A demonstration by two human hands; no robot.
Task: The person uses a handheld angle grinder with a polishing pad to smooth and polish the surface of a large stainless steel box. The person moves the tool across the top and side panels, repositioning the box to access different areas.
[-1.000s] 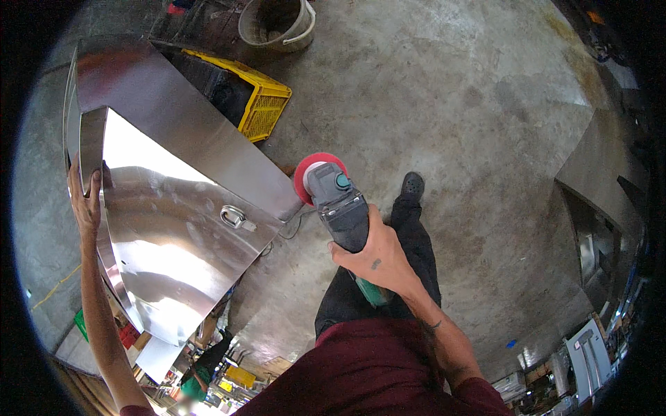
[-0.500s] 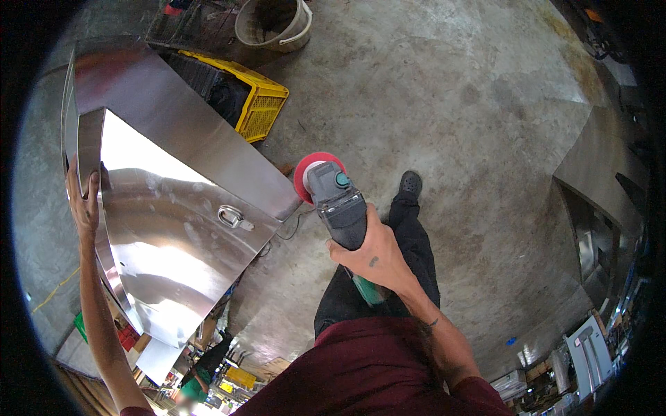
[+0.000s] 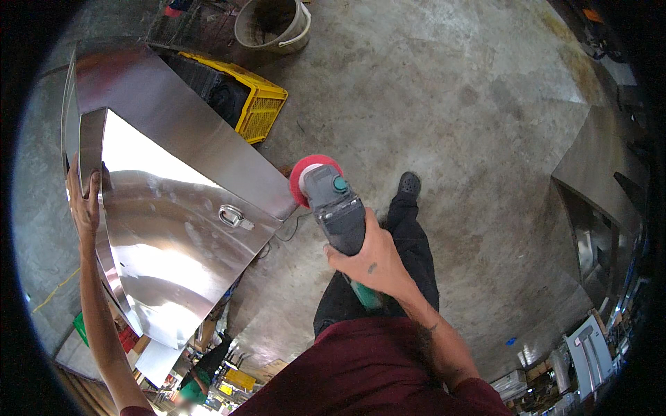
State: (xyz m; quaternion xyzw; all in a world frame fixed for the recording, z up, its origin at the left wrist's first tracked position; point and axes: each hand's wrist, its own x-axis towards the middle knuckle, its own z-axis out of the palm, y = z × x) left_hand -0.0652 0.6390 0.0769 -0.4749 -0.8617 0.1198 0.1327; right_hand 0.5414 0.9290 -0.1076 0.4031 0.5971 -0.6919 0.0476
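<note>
My right hand (image 3: 373, 255) is wrapped round a black and green angle grinder (image 3: 338, 213) in front of my body. A round red disc (image 3: 305, 179) sits on its head, close to the near right corner of a shiny sheet-metal box (image 3: 187, 215); whether they touch I cannot tell. On the box's top panel is a metal latch (image 3: 234, 218) with a ring. At the box's far left edge my left hand (image 3: 84, 197) rests with fingers stretched and thumb apart, steadying against the metal rim. The grinder's lower end is partly hidden by my hand.
Beyond the box stand a yellow crate (image 3: 262, 104) with dark contents and a grey bucket (image 3: 272, 28). A cable (image 3: 293, 229) lies by the box's corner. Another metal housing (image 3: 596, 187) is at the right. A person in green (image 3: 194, 390) is at lower left.
My right hand has shifted the grinder slightly to the left, nearer the box's corner. My left hand stays at the rim.
</note>
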